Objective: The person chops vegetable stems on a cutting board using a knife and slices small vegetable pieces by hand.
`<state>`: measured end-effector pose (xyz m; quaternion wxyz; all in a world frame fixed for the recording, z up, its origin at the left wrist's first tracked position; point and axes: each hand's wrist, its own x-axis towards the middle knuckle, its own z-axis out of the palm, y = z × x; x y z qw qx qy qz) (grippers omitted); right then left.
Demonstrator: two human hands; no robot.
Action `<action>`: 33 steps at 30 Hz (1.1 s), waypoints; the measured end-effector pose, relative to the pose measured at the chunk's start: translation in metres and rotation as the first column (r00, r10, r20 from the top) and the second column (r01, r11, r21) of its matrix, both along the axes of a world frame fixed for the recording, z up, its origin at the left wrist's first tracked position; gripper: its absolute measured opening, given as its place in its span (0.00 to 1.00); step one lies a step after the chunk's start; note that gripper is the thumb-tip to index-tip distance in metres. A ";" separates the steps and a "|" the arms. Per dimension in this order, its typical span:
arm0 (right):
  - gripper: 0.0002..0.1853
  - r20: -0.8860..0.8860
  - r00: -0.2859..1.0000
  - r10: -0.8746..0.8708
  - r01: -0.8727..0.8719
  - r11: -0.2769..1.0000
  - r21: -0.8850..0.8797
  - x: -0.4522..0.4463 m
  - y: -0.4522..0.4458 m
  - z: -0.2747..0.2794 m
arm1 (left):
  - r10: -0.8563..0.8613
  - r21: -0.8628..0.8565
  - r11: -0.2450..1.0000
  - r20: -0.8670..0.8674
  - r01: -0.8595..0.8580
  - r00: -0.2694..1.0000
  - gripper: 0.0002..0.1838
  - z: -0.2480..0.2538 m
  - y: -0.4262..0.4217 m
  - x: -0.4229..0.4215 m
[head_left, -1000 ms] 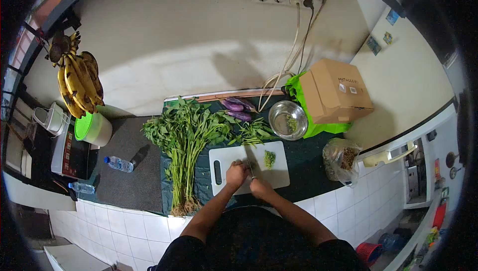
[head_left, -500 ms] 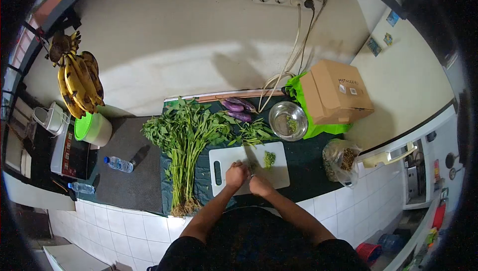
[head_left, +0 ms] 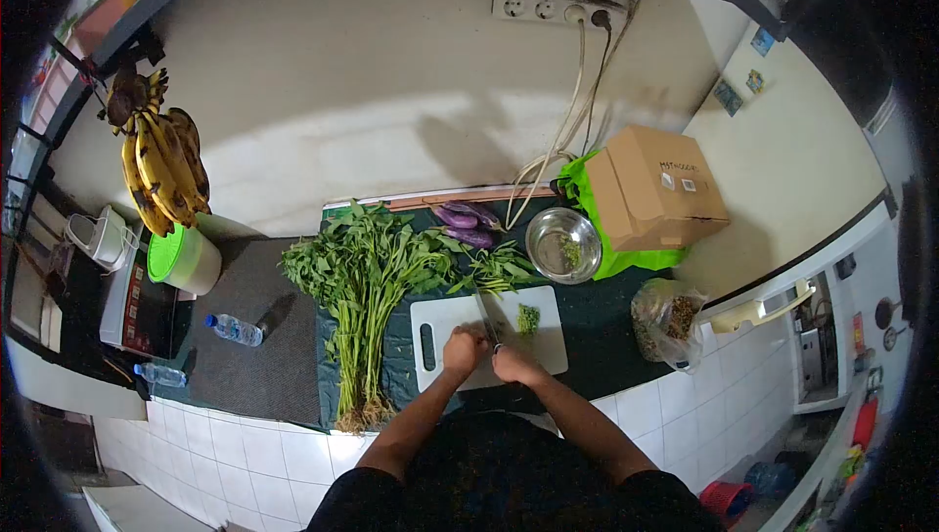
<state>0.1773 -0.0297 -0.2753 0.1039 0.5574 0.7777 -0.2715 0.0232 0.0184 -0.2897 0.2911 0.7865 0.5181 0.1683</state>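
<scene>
My right hand (head_left: 514, 364) is closed round the handle of a knife (head_left: 486, 318), whose blade points away from me over the white cutting board (head_left: 450, 312). Just left of the blade, my left hand (head_left: 464, 350) has its fingers curled in; whatever they hold is hidden. A small pile of chopped green stems (head_left: 528, 319) lies on the board to the right of the knife. Leafy cut tops (head_left: 497, 266) rest past the board's far edge. On the left, a large bunch of long-stemmed leafy greens (head_left: 364, 322) lies with its roots toward me.
Purple eggplants (head_left: 465, 223) lie behind the greens. A metal bowl (head_left: 563, 244) with some chopped greens stands at the back right, beside a cardboard box (head_left: 657, 188). Farther right is a filled plastic bag (head_left: 670, 322). A water bottle (head_left: 235, 329) lies left; bananas (head_left: 161, 165) hang above.
The whole view has shifted slightly. Both hands stay close together over the board, the knife still in my right hand; the chopped pile looks much the same.
</scene>
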 end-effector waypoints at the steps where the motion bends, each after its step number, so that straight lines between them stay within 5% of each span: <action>1: 0.17 -0.024 0.999 -0.047 0.046 0.999 -0.009 0.002 -0.002 -0.045 | 0.000 -0.005 1.000 0.000 0.000 1.000 0.10 -0.003 0.001 0.000; 8: 0.16 -0.047 0.973 -0.224 0.225 0.974 0.002 -0.012 -0.012 -0.077 | -0.048 0.081 0.996 0.042 0.045 0.998 0.11 0.000 0.001 -0.001; 11: 0.16 -0.078 0.911 -0.405 0.411 0.905 0.112 -0.020 -0.013 -0.009 | -0.060 0.073 0.996 0.014 0.058 0.998 0.10 0.003 -0.001 0.001; 14: 0.15 -0.119 0.821 -0.558 0.566 0.824 0.034 -0.021 -0.029 0.003 | -0.039 0.070 0.997 -0.004 0.039 0.999 0.10 0.004 -0.002 -0.001; 19: 0.14 0.000 0.900 -0.436 0.435 0.899 0.055 0.008 -0.066 0.010 | 0.014 0.101 0.995 0.033 -0.017 0.999 0.12 0.015 -0.006 0.003; 25: 0.15 0.071 0.885 -0.460 0.458 0.888 0.050 0.027 -0.079 0.054 | -0.228 0.156 0.965 0.109 0.209 0.968 0.12 -0.002 -0.001 0.015; 28: 0.16 0.115 0.910 -0.398 0.394 0.917 0.059 0.037 -0.086 0.030 | -0.222 0.071 0.975 0.196 0.212 0.955 0.12 0.009 0.013 0.017; 31: 0.17 0.107 0.915 -0.390 0.396 0.917 -0.042 0.028 -0.090 0.058 | 0.007 -0.177 0.984 0.200 0.029 0.980 0.12 0.010 0.041 0.013; 33: 0.18 0.079 0.887 -0.454 0.461 0.878 -0.129 0.026 -0.091 0.069 | 0.016 0.105 0.994 0.193 -0.037 0.981 0.11 -0.009 0.065 0.015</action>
